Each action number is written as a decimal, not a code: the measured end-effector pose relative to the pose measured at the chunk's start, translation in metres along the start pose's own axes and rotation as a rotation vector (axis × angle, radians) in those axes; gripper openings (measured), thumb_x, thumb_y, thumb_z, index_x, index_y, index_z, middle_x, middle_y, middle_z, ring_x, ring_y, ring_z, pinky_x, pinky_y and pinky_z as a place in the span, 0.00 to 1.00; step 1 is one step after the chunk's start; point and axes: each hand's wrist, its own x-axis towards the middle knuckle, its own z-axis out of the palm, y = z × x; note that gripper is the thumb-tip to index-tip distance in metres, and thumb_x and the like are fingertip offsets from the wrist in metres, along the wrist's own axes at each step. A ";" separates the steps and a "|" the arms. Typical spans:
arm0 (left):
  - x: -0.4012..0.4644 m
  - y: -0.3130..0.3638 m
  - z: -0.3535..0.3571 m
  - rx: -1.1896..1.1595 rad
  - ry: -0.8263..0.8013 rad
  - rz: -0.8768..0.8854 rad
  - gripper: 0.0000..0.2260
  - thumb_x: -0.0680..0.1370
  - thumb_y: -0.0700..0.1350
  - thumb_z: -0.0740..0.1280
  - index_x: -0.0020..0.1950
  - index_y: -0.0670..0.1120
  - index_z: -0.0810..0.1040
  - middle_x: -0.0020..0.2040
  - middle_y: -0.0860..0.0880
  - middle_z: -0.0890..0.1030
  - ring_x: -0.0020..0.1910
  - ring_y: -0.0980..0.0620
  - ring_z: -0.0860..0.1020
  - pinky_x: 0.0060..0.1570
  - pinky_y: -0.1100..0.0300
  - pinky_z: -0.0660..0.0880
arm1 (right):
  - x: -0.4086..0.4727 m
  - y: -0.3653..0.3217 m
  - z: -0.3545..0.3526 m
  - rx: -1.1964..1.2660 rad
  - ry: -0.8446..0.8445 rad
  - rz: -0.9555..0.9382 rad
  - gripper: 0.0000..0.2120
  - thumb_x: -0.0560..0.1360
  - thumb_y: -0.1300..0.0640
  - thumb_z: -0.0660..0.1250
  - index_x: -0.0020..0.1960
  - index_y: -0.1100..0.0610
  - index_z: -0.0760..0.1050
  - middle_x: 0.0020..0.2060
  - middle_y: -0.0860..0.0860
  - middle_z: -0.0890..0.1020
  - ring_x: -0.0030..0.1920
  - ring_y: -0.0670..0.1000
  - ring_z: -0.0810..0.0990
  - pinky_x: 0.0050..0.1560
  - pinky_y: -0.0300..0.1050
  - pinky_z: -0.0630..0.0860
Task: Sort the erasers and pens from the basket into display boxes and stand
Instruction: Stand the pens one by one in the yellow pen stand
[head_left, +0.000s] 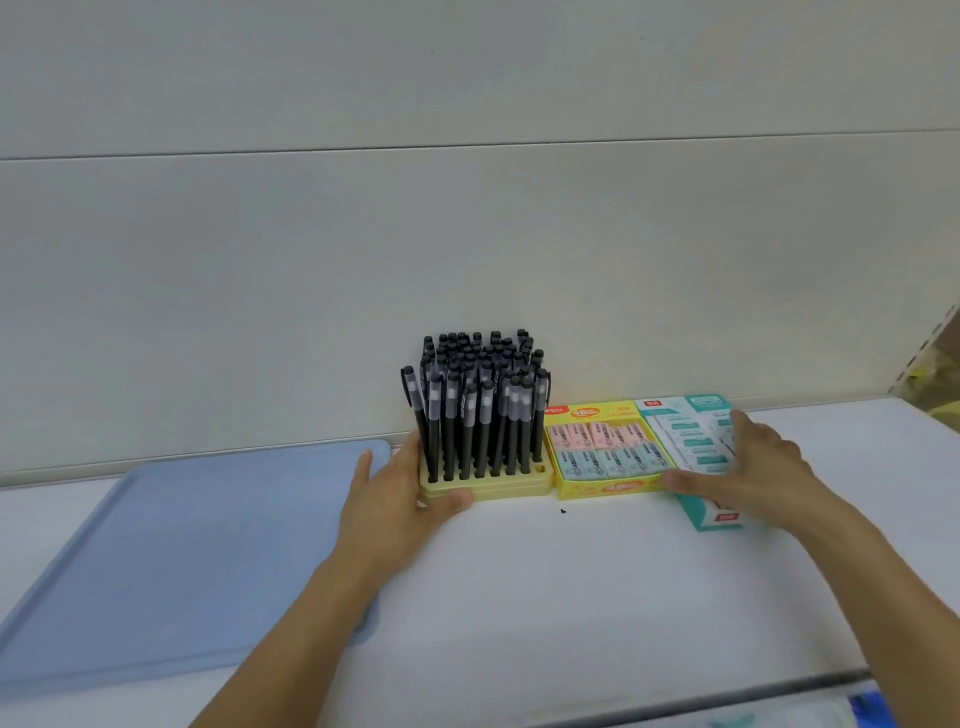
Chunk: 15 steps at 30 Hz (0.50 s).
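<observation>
A yellow pen stand (511, 486) stands against the back wall, filled with several upright black pens (480, 405). My left hand (395, 493) grips the stand's left front corner, thumb along its front edge. To the right of the stand sits a yellow display box (597, 488) holding pink and blue erasers (605, 449). Beside that box lies a teal and white display box (701, 415) of white erasers. My right hand (748, 467) lies over the teal box, its thumb on the yellow box's front right corner and its fingers spread along the far right side.
A flat blue tray (171, 561) lies on the white shelf (545, 597) to the left of the stand. A grey wall panel (467, 234) rises right behind the boxes. A shelf upright (930, 348) shows at the far right. A small dark speck (563, 511) lies before the yellow box.
</observation>
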 end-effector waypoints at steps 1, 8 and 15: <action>-0.001 0.001 -0.001 0.038 0.005 -0.007 0.30 0.74 0.67 0.62 0.73 0.59 0.59 0.62 0.63 0.75 0.53 0.62 0.78 0.76 0.51 0.41 | 0.001 0.000 0.001 0.003 0.003 -0.006 0.64 0.45 0.17 0.63 0.71 0.53 0.59 0.57 0.54 0.74 0.57 0.58 0.73 0.57 0.54 0.75; -0.003 0.001 -0.005 0.103 -0.029 -0.038 0.32 0.73 0.71 0.56 0.74 0.62 0.56 0.64 0.60 0.76 0.58 0.62 0.77 0.75 0.45 0.38 | -0.001 -0.003 0.004 -0.102 -0.012 0.002 0.55 0.59 0.22 0.64 0.73 0.58 0.57 0.62 0.57 0.69 0.64 0.59 0.68 0.64 0.52 0.69; 0.003 -0.004 -0.001 0.063 -0.068 -0.054 0.27 0.75 0.68 0.59 0.72 0.63 0.60 0.66 0.61 0.74 0.64 0.58 0.72 0.74 0.41 0.41 | -0.021 -0.017 0.022 -0.134 0.047 -0.043 0.44 0.70 0.29 0.60 0.74 0.59 0.59 0.73 0.59 0.62 0.74 0.59 0.58 0.73 0.57 0.56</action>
